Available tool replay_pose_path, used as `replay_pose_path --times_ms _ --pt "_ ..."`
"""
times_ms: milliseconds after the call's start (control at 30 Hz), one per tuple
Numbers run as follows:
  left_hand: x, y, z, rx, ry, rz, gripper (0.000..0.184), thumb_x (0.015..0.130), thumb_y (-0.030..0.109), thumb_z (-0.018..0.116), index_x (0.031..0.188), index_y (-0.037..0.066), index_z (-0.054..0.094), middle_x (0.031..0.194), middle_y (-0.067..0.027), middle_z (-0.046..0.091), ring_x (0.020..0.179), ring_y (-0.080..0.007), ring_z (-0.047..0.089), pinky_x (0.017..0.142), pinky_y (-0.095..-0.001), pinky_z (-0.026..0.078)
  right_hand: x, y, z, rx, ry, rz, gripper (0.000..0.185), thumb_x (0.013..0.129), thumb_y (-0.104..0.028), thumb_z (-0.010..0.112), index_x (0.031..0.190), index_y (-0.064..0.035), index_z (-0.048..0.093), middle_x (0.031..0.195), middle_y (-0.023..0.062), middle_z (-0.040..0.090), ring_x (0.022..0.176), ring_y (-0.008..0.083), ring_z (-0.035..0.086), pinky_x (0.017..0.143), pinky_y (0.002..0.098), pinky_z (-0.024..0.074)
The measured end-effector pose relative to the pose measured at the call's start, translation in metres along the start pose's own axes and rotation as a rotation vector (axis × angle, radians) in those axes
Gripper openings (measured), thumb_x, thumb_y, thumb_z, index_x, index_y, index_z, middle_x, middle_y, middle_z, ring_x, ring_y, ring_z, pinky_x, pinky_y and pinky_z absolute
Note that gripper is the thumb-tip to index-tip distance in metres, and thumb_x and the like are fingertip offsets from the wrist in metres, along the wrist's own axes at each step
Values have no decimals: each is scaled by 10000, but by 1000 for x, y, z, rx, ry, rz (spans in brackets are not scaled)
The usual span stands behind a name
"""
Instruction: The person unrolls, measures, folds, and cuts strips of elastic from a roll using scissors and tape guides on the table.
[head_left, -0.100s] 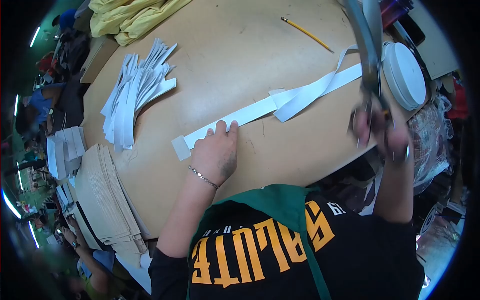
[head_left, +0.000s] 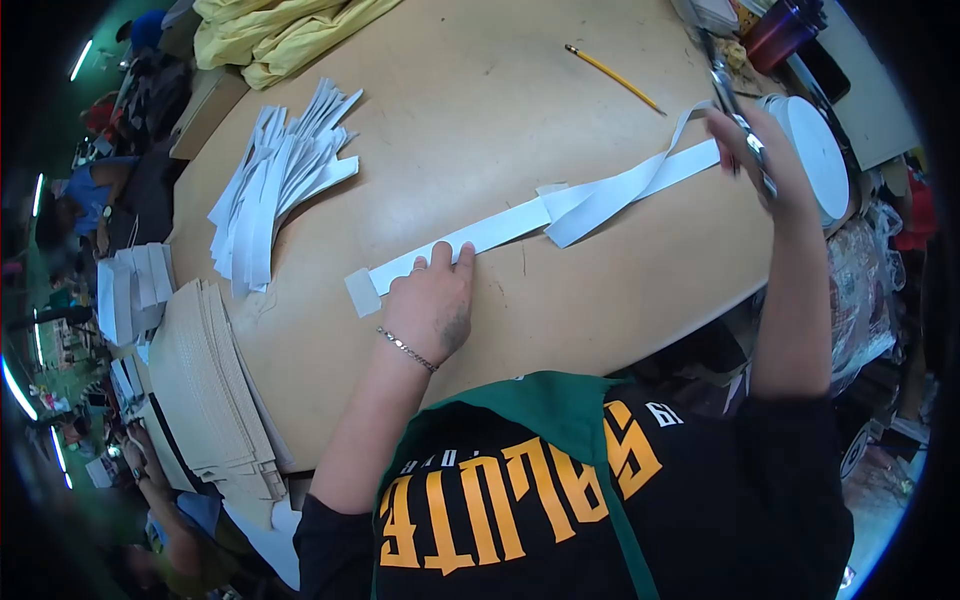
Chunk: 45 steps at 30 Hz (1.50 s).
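My left hand [head_left: 430,300] lies with its fingers stretched out on a white strip [head_left: 497,228], pressing it to the table. A small pale tape piece [head_left: 362,292] sits at the strip's near-left end, and another [head_left: 551,188] lies partly under it farther along. From there a loose white strip end [head_left: 592,208] crosses over and runs right towards the roll of white band [head_left: 818,160]. Beside that roll, my right hand [head_left: 775,160] is closed on metal scissors [head_left: 724,88], slightly smeared by motion. Their blades point away from me, above the table.
A heap of cut white strips [head_left: 280,190] lies at left, with stacked beige sheets [head_left: 212,390] nearer me. A pencil [head_left: 614,79] lies at the back. Yellow cloth [head_left: 285,35] covers the far left; a dark tumbler [head_left: 783,38] stands far right. Other people are at the left edge.
My right hand has moved away from me with the scissors, whose blades now lean farther left. My left hand stays on the strip. The whole view has shifted slightly.
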<state>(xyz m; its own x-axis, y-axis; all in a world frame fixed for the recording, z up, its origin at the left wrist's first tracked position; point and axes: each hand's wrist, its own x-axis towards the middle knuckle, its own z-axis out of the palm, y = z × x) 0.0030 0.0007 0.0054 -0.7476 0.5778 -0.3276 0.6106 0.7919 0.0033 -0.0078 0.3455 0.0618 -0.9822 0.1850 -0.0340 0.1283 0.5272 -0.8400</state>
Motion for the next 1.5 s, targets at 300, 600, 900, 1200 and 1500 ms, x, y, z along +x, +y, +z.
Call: replay_pose_path --times_ms 300,600,900,1200,1500 --pt "-4 8 1 -26 10 -56 530 743 42 528 1269 46 460 1000 -153 510 788 -290 604 624 -371 522 115 89 20 -1108 323 -47 401 678 -303 705 974 -40 638 916 107 619 903 290 587 805 402 480" --pt "-2 8 -3 -49 -26 -72 523 750 47 523 1268 53 459 1013 -157 508 752 -294 609 635 -361 524 -30 31 122 -583 -176 -826 176 747 -172 648 902 -92 626 1047 82 567 1065 261 507 920 454 379" --pt "-1 6 0 -42 -14 -60 534 738 50 534 1267 66 460 1034 -154 522 743 -305 624 619 -361 528 27 70 108 -670 141 -774 230 729 -179 669 956 -152 642 1065 57 566 1062 254 498 915 423 363" --pt "-2 5 2 -47 11 -37 532 724 48 539 1253 61 475 1016 -162 526 728 -309 628 618 -363 528 -57 43 142 -552 -22 -738 360 699 -318 687 1027 -185 623 1041 46 503 1027 237 465 821 369 369" --pt "-2 4 2 -46 21 -31 525 728 48 536 1249 57 481 1013 -161 526 715 -309 626 619 -364 528 -63 47 145 -603 -63 -582 452 718 -429 651 1117 -228 586 1038 52 470 1014 233 435 798 368 359"
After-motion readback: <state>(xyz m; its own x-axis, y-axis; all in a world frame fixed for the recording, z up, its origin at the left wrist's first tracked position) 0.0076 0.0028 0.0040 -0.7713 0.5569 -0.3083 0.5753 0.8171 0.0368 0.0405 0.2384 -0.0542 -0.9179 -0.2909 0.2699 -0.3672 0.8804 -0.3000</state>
